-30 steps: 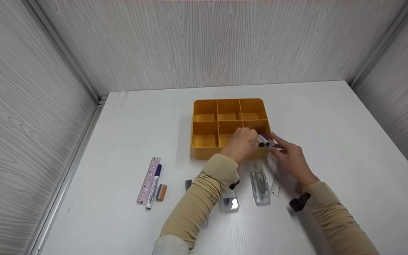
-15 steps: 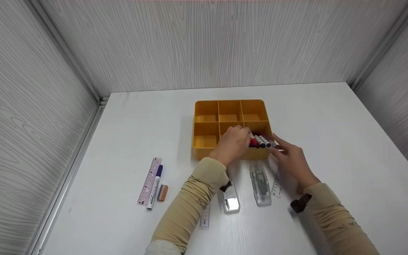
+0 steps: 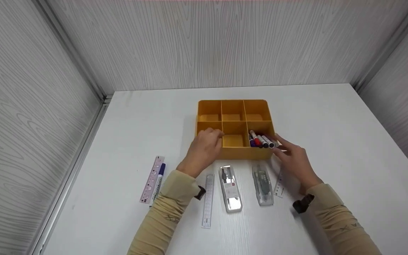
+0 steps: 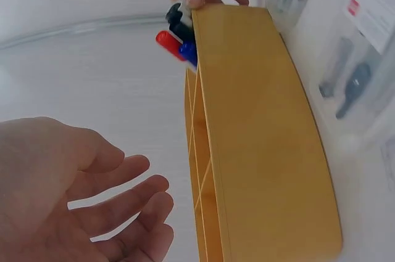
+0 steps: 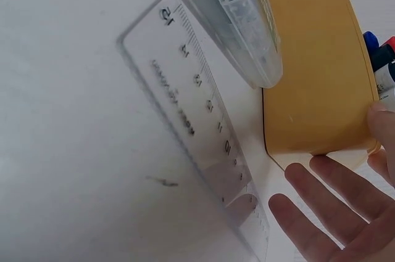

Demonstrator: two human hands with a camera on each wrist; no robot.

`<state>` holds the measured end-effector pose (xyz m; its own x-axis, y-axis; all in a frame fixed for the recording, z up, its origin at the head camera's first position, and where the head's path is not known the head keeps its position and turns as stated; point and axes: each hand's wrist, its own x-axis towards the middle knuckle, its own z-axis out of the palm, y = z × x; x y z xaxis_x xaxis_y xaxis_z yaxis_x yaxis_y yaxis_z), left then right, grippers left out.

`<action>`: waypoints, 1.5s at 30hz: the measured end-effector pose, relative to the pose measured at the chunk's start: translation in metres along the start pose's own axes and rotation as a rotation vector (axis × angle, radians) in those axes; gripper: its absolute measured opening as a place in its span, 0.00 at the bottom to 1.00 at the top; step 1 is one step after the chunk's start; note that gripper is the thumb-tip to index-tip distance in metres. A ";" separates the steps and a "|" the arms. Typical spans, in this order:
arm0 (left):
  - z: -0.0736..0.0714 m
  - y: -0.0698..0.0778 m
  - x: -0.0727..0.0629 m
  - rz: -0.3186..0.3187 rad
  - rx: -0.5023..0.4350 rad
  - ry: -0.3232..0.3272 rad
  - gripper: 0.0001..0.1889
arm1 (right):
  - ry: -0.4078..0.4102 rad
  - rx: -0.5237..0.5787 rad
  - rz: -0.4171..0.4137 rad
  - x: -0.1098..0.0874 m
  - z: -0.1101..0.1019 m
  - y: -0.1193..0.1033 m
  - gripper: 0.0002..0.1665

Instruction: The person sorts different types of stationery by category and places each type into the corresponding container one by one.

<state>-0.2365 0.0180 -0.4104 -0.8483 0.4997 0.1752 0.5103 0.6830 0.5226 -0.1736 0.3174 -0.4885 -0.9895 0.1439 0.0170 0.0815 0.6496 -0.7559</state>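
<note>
A yellow six-compartment organizer box (image 3: 243, 153) stands on the table. Several markers (image 3: 262, 141) with red, blue and dark caps lean in its front right compartment. My left hand (image 3: 204, 147) is over the front left compartment, holding nothing; in the left wrist view its relaxed fingers (image 4: 117, 203) are apart from the box. At the box's front right corner, my right hand (image 3: 295, 159) touches the rim with its thumb, while the other fingers (image 5: 345, 191) extend beside the wall.
In front of the box lie a clear ruler (image 3: 208, 202), two clear cases, one labelled (image 3: 231, 189) and one greyish (image 3: 262, 186), and another ruler (image 3: 279, 186) near the right wrist. Farther left are a pink ruler (image 3: 152, 180) and a blue-capped marker (image 3: 158, 180).
My left hand has moved left from the markers' compartment to the front left one, uncovering the red- and blue-capped markers. My right hand has stayed at the box's corner.
</note>
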 end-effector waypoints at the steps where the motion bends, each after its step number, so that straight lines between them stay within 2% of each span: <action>1: -0.003 -0.004 -0.004 -0.005 -0.008 0.014 0.14 | -0.002 0.001 0.006 0.000 0.000 0.000 0.35; 6: -0.019 -0.021 -0.025 -0.068 -0.023 0.057 0.13 | -0.013 0.016 0.030 -0.001 -0.002 -0.001 0.36; 13: -0.031 -0.046 -0.059 -0.085 0.033 0.175 0.11 | 0.033 -0.013 -0.070 -0.001 0.001 0.001 0.34; 18: -0.036 -0.060 -0.080 -0.123 0.058 0.204 0.10 | 0.027 -0.010 -0.056 -0.001 0.001 0.001 0.34; 23: -0.041 -0.071 -0.101 -0.204 0.069 0.170 0.12 | 0.026 -0.011 -0.037 -0.001 0.000 0.000 0.34; 29: -0.039 -0.085 -0.126 -0.324 0.047 0.060 0.18 | 0.026 -0.015 -0.037 -0.001 0.001 0.000 0.35; 37: -0.036 -0.098 -0.146 -0.413 0.120 -0.065 0.24 | 0.015 -0.019 -0.016 0.000 0.000 -0.001 0.35; 40: -0.033 -0.101 -0.149 -0.425 0.153 -0.078 0.23 | 0.027 -0.020 -0.036 0.000 0.001 -0.001 0.34; 45: -0.026 -0.104 -0.156 -0.365 0.220 -0.024 0.18 | 0.028 -0.019 -0.049 0.001 0.002 0.001 0.34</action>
<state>-0.1611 -0.1444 -0.4707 -0.9765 0.2151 -0.0094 0.1978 0.9135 0.3557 -0.1743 0.3166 -0.4908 -0.9886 0.1325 0.0722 0.0357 0.6700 -0.7415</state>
